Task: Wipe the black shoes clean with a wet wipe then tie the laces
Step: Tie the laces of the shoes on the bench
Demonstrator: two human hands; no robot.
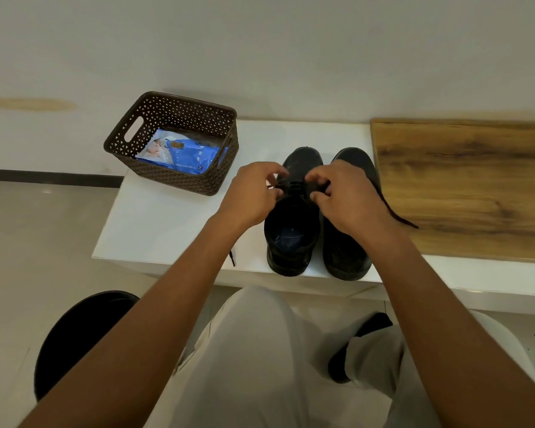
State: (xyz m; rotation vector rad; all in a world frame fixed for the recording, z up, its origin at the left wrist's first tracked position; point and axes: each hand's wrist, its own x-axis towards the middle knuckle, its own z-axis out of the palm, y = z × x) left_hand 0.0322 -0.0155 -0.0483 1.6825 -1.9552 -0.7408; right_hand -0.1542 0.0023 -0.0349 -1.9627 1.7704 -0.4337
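Two black shoes stand side by side on the white table (pixel 173 223), toes pointing away from me. Over the left shoe (pixel 292 230), my left hand (pixel 252 193) and my right hand (pixel 343 199) each pinch part of its black laces (pixel 294 186) above the tongue. The right shoe (pixel 346 251) is partly hidden under my right hand; one loose lace (pixel 396 211) of it trails right onto the wooden board. A blue pack of wet wipes (pixel 189 159) lies in the brown basket. A lace end (pixel 232 257) hangs at the table's front edge by my left forearm.
The brown woven basket (pixel 136 134) stands at the table's back left corner. A wooden board (pixel 464 186) covers the table's right part. A white wall is right behind. My knees and a black stool (pixel 74 335) are below the table edge.
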